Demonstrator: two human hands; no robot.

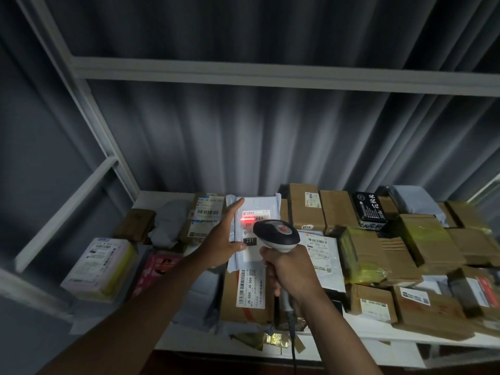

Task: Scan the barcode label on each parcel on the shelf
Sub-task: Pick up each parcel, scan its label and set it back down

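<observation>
Above shelf [173, 197], L hand [224, 238] grips parcel [253, 212] upright — R hand [290, 269] grips scanner [276, 234] beside.

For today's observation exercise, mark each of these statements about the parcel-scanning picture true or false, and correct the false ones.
1. The right hand grips a handheld barcode scanner. True.
2. The scanner's red line falls on the label of the grey mailer bag. True.
3. The left hand holds nothing. False: it holds the grey mailer bag up by its left edge.
4. The black box with white characters lies at the shelf's left end. False: it lies right of the middle, near the back.
5. The label on the brown carton below the bag reads J6-S04. True.
</observation>
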